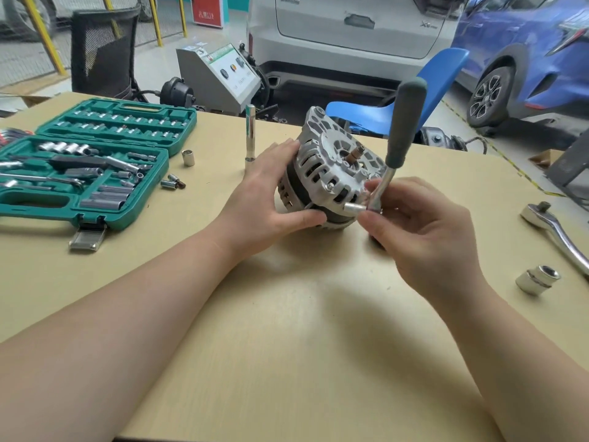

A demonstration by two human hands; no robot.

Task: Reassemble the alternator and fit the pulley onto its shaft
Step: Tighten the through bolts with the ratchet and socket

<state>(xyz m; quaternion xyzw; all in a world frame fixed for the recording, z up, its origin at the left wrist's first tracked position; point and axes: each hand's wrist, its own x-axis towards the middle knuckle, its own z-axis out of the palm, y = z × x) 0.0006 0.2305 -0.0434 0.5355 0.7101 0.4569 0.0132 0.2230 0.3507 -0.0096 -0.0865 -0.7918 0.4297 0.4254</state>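
Green plastic socket-set case (95,161) lying open at the far left of the pale wooden table (287,314), rows of sockets in the lid, ratchets and extensions in the tray. Just right of the case, a loose socket (188,157) standing alone and a few small bits (172,182) scattered beside the tray's corner. Further right, a chrome extension bar (250,135) standing upright. Left hand (271,189) next, fingers spread and curved round the left side of the alternator (328,177), thumb under its lower edge, holding the housing tilted with the bare shaft (353,154) pointing up and away, no pulley on it. Alternator resting on the table at centre, slightly past the middle toward the far edge. Right hand (417,224) at its right flank, thumb and fingertips pinching the chrome neck of a ratchet (404,129) with a grey-green handle rising upward, a small socket (355,207) on its head pressed against the housing's lower rim. Far right, a larger chrome ratchet (554,231) lying flat near the table's edge, and near it a big socket (537,279) on its side.
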